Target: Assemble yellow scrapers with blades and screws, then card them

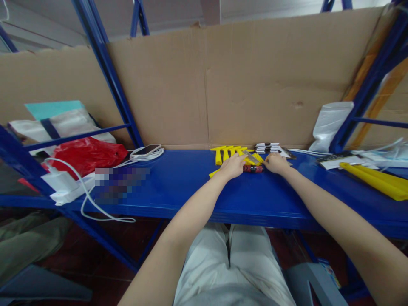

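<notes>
My left hand (234,166) is closed over a yellow-handled scraper; its yellow end (213,174) shows under my wrist and a grey metal blade (251,157) sticks out past the fingertips. My right hand (276,163) has its fingers curled together close to the blade, beside a yellow piece (258,158); what they pinch is hidden. A red and black object (253,168) lies on the blue table between my hands. Behind my left hand stands a row of several yellow T-shaped tools (218,155). A stack of white and black packets (267,148) sits behind my right hand.
A phone (145,150) rests on coiled white cable at the left. Further left are a red bag (91,155) and a power strip (68,193). At right lie a long yellow piece (376,180) and a white pouch (331,123). Cardboard (255,80) walls the back.
</notes>
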A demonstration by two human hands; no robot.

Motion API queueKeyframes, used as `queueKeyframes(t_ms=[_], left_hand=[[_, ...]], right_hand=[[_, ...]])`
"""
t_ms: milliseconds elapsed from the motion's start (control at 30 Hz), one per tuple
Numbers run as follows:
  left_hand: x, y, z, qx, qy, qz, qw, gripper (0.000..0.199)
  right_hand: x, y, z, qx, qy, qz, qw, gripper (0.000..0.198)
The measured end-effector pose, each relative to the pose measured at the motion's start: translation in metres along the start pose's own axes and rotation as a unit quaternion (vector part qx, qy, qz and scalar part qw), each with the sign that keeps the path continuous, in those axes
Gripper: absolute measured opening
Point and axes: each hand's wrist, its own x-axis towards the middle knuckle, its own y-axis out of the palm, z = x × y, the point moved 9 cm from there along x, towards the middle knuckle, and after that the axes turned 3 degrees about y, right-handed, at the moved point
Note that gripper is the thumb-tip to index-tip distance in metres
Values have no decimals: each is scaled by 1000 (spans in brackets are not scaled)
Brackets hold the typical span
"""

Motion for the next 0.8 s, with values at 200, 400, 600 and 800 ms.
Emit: queueKeyframes(t_ms=[200,400,600,800], left_hand=[[0,0,0,-3,-1,1,1000,45],[0,0,0,-2,-1,-2,1000,46],[-2,-1,-2,-2,1,-2,1000,47],[-2,-2,-5,5,11,-5,1000,47]], right_hand=[[-5,-7,-7,3,39,-3,999,38],[-4,-15,-20,44,76,-45,995,28],[2,-38,-47,200,87,-195,956,15],[-4,-41,-66,423,154,-229,863,4]])
